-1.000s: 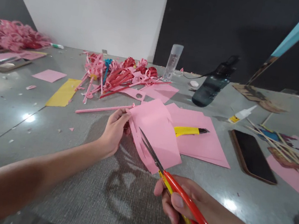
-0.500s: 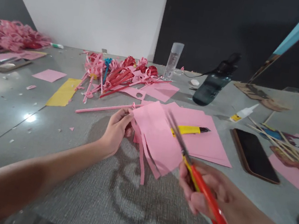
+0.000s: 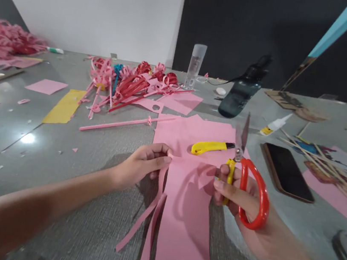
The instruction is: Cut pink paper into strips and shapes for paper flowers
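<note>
Between my hands a pink paper sheet hangs down toward me, with narrow cut strips dangling at its left side. My left hand pinches the sheet's top left corner. Fingers of my right hand pinch its top right corner, which is curled. That same hand also carries scissors with red and yellow handles, their blades pointing up and slightly apart. Behind the sheet, a yellow cutter lies on a stack of pink paper. A rolled pink paper stick rests left of the stack.
Pink and red paper flowers lie at the back. Behind the stack stand a clear bottle and a tilted dark bottle. On the right are a glue bottle, a phone and thin sticks. Yellow paper lies left.
The sheet has come nearer and turned to hang lengthwise. My right hand has moved up to its right corner, and the scissors have swung upright. The view has shifted slightly.
</note>
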The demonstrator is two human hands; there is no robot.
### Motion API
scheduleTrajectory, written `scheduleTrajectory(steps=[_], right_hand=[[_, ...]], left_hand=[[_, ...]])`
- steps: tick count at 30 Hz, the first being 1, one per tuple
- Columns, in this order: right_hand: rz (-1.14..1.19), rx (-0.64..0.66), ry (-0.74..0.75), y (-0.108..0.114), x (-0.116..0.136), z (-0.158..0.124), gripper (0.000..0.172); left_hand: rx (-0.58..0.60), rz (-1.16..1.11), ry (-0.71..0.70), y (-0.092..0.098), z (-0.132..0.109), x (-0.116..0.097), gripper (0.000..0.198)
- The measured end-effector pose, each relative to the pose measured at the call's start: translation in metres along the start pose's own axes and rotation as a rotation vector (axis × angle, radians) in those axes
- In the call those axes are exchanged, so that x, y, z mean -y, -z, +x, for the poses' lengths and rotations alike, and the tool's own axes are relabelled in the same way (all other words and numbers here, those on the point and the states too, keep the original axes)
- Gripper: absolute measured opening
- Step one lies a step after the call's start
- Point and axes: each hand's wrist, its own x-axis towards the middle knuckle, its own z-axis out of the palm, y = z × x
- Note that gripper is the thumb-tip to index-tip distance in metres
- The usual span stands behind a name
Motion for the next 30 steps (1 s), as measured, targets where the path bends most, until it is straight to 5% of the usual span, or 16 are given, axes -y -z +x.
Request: scheduleTrajectory(steps=[11,19,30], right_hand=[[0.036,-0.017,-0.055,-0.002,0.005,0.000,0.044],[-0.146,-0.111,0.061,-0.002,0.015,0.005,0.040],[-0.033,-0.086,0.081,0.003,0.012,0.005,0.040]], left_hand=[[0.010,0.136,-0.017,-0.003,-0.002,-0.001,0.027],[0.058,0.200,-0.009,0.000,-0.005,0.001,0.026],[0.054,0.137,0.004,0.000,-0.002,0.001,0.026]])
